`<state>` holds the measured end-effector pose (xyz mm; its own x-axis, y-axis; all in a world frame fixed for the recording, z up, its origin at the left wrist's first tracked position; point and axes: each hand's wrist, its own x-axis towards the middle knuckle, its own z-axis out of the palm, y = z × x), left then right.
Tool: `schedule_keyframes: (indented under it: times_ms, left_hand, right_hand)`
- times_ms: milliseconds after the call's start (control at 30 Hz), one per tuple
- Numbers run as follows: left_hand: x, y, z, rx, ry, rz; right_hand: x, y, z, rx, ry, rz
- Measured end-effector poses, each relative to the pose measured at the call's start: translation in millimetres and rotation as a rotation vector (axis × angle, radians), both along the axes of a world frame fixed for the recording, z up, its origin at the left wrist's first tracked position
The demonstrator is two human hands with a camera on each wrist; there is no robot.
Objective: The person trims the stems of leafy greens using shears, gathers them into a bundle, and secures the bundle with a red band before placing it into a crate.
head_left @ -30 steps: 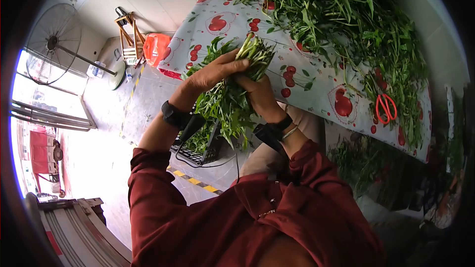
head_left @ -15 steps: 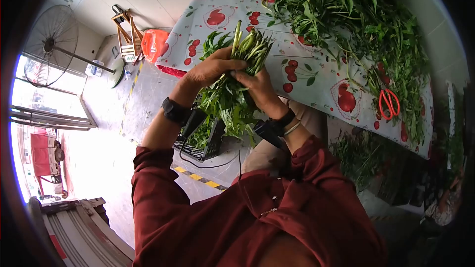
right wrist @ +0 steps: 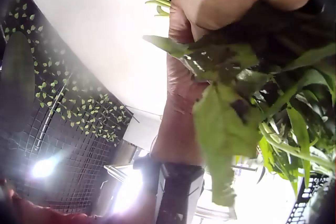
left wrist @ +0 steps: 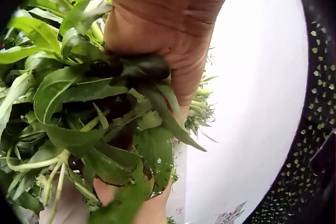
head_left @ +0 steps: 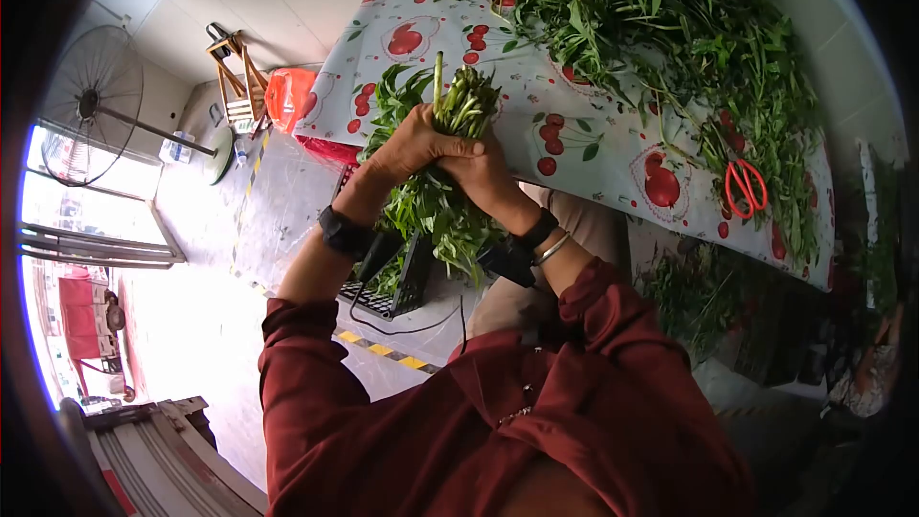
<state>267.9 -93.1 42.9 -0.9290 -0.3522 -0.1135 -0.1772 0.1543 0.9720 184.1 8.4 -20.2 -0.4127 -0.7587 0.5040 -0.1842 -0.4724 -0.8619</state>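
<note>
A bundle of leafy green stems (head_left: 464, 105) is held upright between both hands, cut ends up and leaves hanging below. On its left side the left hand (head_left: 414, 146) grips it, and the right hand (head_left: 481, 174) grips it from the right, the two hands touching. One pale stem (head_left: 438, 81) sticks up above the others. In the left wrist view broad leaves (left wrist: 79, 92) hang beside the left hand (left wrist: 163, 24). The right wrist view shows leaves (right wrist: 226, 129) hanging under the hands, partly hiding the fingers.
A table with a cherry-print cloth (head_left: 603, 172) carries a large heap of greens (head_left: 651, 29) and red-handled scissors (head_left: 745, 188). Below the hands is a black crate (head_left: 412, 278) with greens. A red bag (head_left: 289, 99), folded wooden stool (head_left: 241, 81) and standing fan (head_left: 91, 103) are at the left.
The hands and bundle have shifted slightly left and the bundle stands more upright. One stem now rises above the rest. The hands still grip it.
</note>
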Motion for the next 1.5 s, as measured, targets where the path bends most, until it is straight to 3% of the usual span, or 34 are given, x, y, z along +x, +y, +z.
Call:
schedule_keyframes:
  times_ms: [133, 200, 500, 633, 733, 967, 1100, 1233, 1300, 1367, 1433, 1500]
  left_hand:
    - [0, 8, 1, 0.105, 0.135, 0.072]
    - [1, 6, -2, 0.103, 0.111, 0.075]
    - [-3, 6, -1, 0.154, 0.138, 0.118]
    - [-5, 9, 0, 0.157, 0.208, 0.151]
    - [-4, 10, 3, 0.163, 0.211, 0.142]
    - [-5, 14, 2, 0.17, 0.202, 0.172]
    - [-4, 14, 5, 0.082, 0.151, 0.158]
    - [-6, 17, 3, 0.037, 0.136, 0.164]
    - [-5, 19, 4, 0.021, 0.15, 0.137]
    - [-5, 18, 3, -0.007, 0.147, 0.124]
    - [-5, 18, 3, -0.02, 0.073, 0.098]
    - [-7, 19, 1, 0.024, 0.108, 0.104]
  right_hand:
    - [-2, -4, -5, 0.034, 0.143, 0.002]
    - [-1, -2, 4, 0.036, -0.129, 0.095]
    - [-9, 13, 18, 0.161, -0.382, 0.291]
    - [-17, 15, 11, 0.252, -0.138, 0.227]
    - [-19, 30, 19, 0.214, 0.124, 0.023]
    - [-33, 63, 57, 0.319, 0.313, -0.231]
    - [-44, 69, 77, 0.123, 0.107, -0.362]
    - [-54, 62, 98, 0.059, 0.174, -0.393]
    - [-60, 48, 105, -0.016, 0.386, -0.349]
    - [-65, 31, 112, -0.011, 0.432, -0.294]
    - [-72, 9, 112, 0.021, 0.396, -0.085]
    - [-75, -4, 115, 0.0, 0.451, -0.059]
